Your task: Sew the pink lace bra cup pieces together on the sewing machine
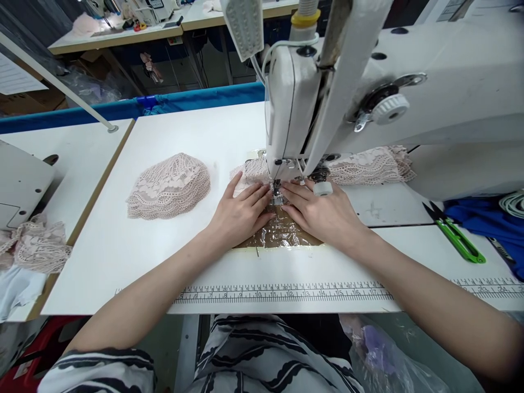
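My left hand (245, 213) lies flat with its fingers spread, pressing on a pale pink lace piece (256, 170) just left of the needle. On the other side of the presser foot (277, 197), my right hand (317, 210) rests with fingers stretched out toward the needle. Both hands sit partly over a brown, tape-covered patch (282, 232) on the sewing machine's bed. The lace under my fingers is mostly hidden by them and the machine head (290, 103). A stack of lace pieces (170, 186) lies to the left of my left hand.
More lace (372, 165) lies behind the machine arm's right side. Green thread snips (460, 237) and a blue cloth (470, 218) are at the right. A printed ruler (270, 293) runs along the table's front edge. Another machine (22, 183) stands at the left.
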{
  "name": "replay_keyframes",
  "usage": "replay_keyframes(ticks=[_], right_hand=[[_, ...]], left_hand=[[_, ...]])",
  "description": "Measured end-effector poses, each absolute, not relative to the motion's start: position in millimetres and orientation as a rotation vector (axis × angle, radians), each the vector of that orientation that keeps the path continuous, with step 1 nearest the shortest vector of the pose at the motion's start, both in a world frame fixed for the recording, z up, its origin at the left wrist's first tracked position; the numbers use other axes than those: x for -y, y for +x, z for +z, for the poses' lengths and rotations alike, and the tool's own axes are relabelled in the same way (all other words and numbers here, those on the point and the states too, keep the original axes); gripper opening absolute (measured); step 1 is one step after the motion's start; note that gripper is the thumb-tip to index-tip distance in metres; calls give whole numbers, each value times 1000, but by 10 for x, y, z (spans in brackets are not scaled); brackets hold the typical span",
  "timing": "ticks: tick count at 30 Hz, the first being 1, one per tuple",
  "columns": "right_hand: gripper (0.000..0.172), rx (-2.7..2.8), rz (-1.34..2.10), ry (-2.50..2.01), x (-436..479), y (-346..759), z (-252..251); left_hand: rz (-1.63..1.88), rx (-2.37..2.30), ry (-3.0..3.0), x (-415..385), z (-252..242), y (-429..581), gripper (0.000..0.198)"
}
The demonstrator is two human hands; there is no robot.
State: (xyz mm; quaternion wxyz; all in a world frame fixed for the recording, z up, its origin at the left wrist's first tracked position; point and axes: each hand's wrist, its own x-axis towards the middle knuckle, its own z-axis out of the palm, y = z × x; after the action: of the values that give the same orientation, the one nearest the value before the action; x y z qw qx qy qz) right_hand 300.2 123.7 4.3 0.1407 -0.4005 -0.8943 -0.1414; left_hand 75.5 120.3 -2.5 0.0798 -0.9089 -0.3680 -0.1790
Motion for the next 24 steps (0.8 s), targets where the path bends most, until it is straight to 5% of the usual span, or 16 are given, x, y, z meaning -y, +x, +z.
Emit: replay_keyframes(ticks=[16, 24], right_hand=[[31, 2549, -424, -1060, -1227, 3037, 83], [27, 2513, -245, -712, -1021, 2920, 207]], left_hand=[[-472, 1242, -2548, -1177, 44, 637, 46], [-716, 1010, -2527, -1070, 234, 632, 19]])
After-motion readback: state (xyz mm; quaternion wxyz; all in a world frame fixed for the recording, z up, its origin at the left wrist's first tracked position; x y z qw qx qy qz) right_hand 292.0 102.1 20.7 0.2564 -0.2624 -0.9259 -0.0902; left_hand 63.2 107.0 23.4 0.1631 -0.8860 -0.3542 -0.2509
